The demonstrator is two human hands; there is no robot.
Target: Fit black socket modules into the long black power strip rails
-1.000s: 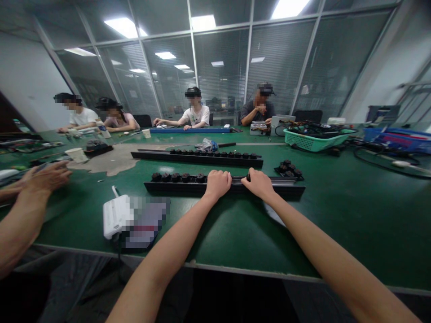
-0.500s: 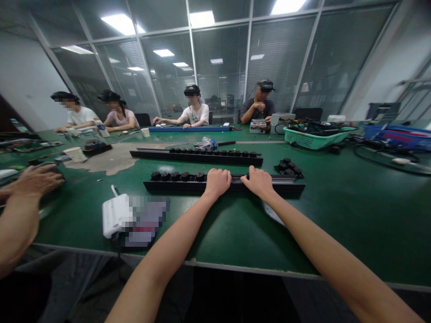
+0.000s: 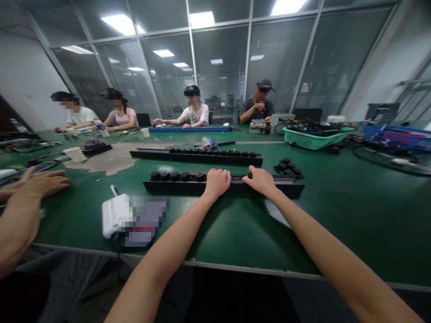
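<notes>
A long black channel-shaped rail (image 3: 175, 186) lies crosswise on the table in front of me. Several black round knob-like parts (image 3: 185, 176) sit in a row in its left half. My left hand (image 3: 218, 183) is closed over the rail's middle, just right of that row; its fingertips are partly hidden. To the right, my right hand (image 3: 261, 181) pinches a small black part (image 3: 249, 175) at the rail. Beyond the rail's right end is a cluster of loose black parts (image 3: 288, 168). A second black rail (image 3: 202, 157), with a similar row, lies behind.
At left, a co-worker's hands (image 3: 40, 181) rest near a phone. A white device (image 3: 116, 215) and a blurred flat item (image 3: 146, 226) lie near the front edge. A paper cup (image 3: 76, 154), green basket (image 3: 314, 139) and blue bin (image 3: 400, 137) stand farther back. Several people sit opposite.
My right hand has shifted slightly right along the rail, and a small black part now shows at its fingertips. My left hand stays put. The co-worker's hand at left has moved slightly.
</notes>
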